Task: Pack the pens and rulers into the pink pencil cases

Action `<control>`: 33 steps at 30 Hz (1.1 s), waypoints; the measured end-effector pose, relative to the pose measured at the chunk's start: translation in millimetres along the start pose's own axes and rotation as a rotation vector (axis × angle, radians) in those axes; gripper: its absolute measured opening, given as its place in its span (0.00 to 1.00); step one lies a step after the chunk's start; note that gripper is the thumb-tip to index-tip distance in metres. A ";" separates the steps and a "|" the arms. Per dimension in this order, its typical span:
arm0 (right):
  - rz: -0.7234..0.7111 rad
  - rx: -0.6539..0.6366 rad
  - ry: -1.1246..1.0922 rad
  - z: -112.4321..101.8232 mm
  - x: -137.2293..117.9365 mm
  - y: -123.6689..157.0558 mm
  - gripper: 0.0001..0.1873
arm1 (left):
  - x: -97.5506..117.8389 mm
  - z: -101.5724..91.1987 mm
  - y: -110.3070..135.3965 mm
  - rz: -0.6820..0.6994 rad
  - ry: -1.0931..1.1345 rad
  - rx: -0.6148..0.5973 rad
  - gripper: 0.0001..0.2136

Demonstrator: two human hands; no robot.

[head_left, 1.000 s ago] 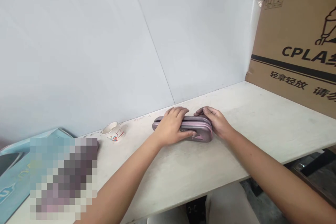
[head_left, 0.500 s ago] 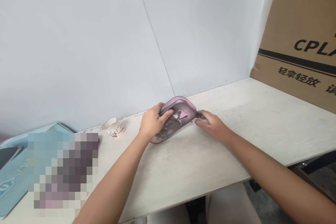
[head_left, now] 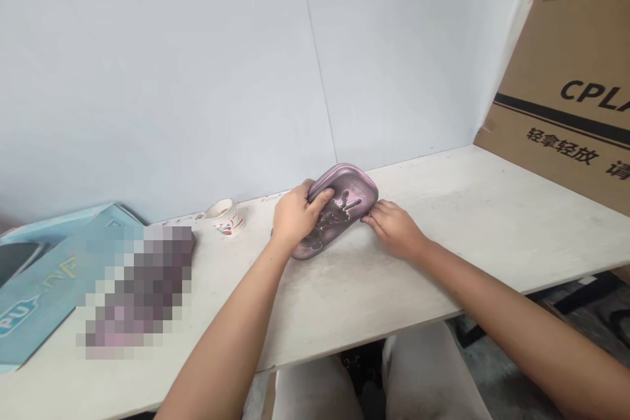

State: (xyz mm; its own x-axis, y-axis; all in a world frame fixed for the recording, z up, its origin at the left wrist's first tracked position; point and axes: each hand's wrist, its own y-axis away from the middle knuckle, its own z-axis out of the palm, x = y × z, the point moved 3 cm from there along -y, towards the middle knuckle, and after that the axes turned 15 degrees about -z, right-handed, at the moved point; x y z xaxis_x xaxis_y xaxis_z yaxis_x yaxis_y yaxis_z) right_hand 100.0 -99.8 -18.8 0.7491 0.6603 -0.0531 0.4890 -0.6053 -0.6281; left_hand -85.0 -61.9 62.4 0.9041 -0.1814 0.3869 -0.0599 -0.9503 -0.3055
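Observation:
A purple, rounded hard-shell pencil case point(head_left: 355, 185) with a raised figure on its face is held tilted just above the table. My left hand point(head_left: 298, 213) grips its left side, the thumb lying across the front and the fingers behind. At the lower right edge of the case, my right hand point(head_left: 391, 226) is closed in a pinch. The fingers hide the exact spot they hold, so I cannot tell whether it is the rim or a zipper pull.
A paper cup point(head_left: 225, 216) stands near the wall. On the left lie a light-blue printed box point(head_left: 44, 289) and a blurred-out purple object point(head_left: 142, 289). A large cardboard box point(head_left: 566, 79) stands at the right. The white table's front edge point(head_left: 364, 341) is above my legs.
My right hand has come in against the case edge, its fingers now pinched together. The case sits slightly higher and further right in view, as the camera has also shifted.

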 end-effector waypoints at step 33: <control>0.036 -0.203 0.261 -71.9 -24.3 -12.2 0.19 | 73.4 47.6 70.7 0.310 -0.121 0.172 0.20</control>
State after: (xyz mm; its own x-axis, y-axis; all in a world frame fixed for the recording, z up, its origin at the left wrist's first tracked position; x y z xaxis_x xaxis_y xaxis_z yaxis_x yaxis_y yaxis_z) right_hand 108.0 -140.4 46.0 0.8436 0.5171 0.1445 0.5200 -0.7197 -0.4600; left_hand -2.7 -130.4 27.8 0.8983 -0.4128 0.1503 -0.2759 -0.7964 -0.5381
